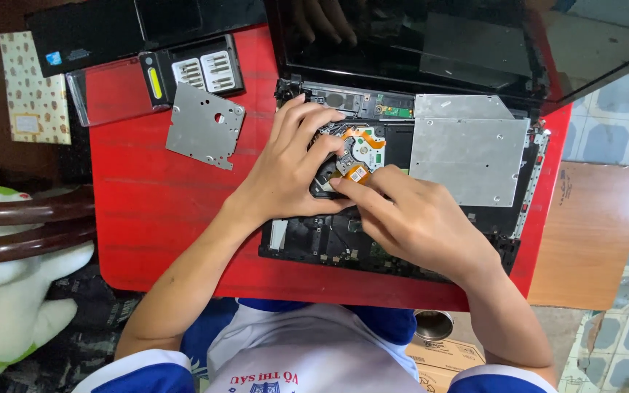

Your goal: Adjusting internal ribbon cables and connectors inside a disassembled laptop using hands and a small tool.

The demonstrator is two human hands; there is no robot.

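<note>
An opened laptop (507, 218) lies on a red table (161, 211), its keyboard cover off and its dark screen tilted up at the back. My left hand (289, 171) rests on the exposed inside, fingers curled over a black round part (325, 182) with an orange flex cable (364, 138). My right hand (416, 218) comes from the right, its fingertips pinching at a small orange piece (358, 173) next to the left hand. Whether either hand grips anything is hidden by the fingers.
A loose silver metal plate (205, 125) lies on the table left of the laptop. Behind it sit a screwdriver bit case (194, 71) and a black flat panel (89, 33). A silver drive cover (467, 153) fills the laptop's right side. A plush toy (9, 313) sits at the left.
</note>
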